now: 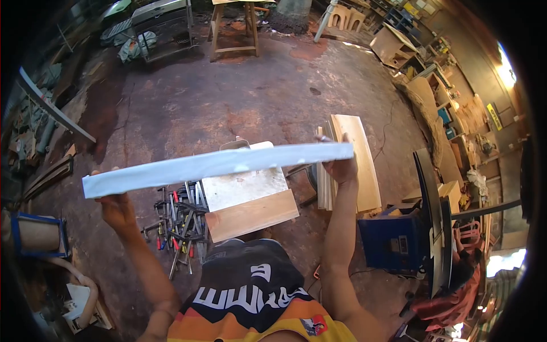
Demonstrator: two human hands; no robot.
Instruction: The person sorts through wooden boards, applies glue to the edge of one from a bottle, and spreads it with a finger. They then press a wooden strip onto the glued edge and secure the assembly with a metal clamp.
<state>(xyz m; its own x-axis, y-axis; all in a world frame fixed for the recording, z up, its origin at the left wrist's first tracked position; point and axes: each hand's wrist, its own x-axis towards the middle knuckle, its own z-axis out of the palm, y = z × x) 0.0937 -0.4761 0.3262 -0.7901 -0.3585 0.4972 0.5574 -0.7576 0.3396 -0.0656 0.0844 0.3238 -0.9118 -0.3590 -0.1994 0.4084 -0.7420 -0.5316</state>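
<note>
A long, narrow, pale bluish-white board [228, 164] is held up across the view, its right end a little higher. My left hand [118, 208] grips its left end from below. My right hand [343, 165] holds the board near its right end, with fingers showing above the top edge. Under the board lies a white worktop [245, 191] with a light wooden board [253, 215] along its near edge. Behind my right hand stands a stack of wooden planks [362, 165].
Many clamps [181, 222] lie on the floor [228, 97] at the left of the worktop. A blue box [390, 242] stands at right. A wooden stand [235, 50] is at the back. Another person in red clothing [450, 302] is at the lower right.
</note>
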